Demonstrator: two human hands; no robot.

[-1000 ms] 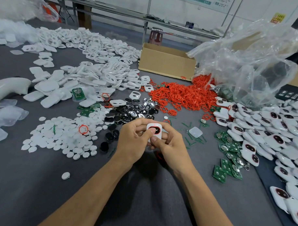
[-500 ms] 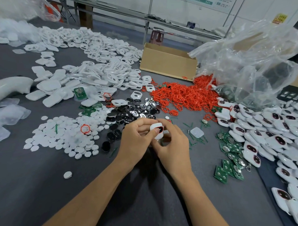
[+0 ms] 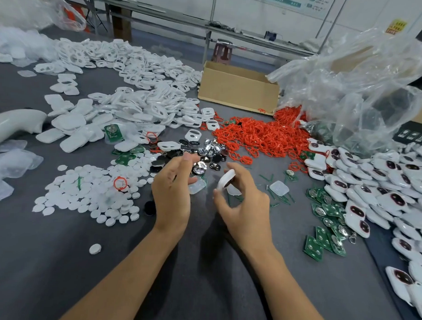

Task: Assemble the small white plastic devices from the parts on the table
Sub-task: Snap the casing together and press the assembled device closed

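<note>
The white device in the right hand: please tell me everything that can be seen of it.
The white device is a small, rounded shell of smooth plastic, seen nearly edge-on and tilted. The right hand pinches it between thumb and fingers, above the grey table. The left hand is apart from it.

An open cardboard box (image 3: 238, 89) stands at the far side. Just to its right, a big clear plastic bag (image 3: 363, 81) lies crumpled. Behind the box there is a reddish stool (image 3: 222, 52) beside a long metal bench (image 3: 162, 19). A white curved object (image 3: 12, 126) lies at the left edge. A yellow notice (image 3: 397, 27) hangs on the wall.
</note>
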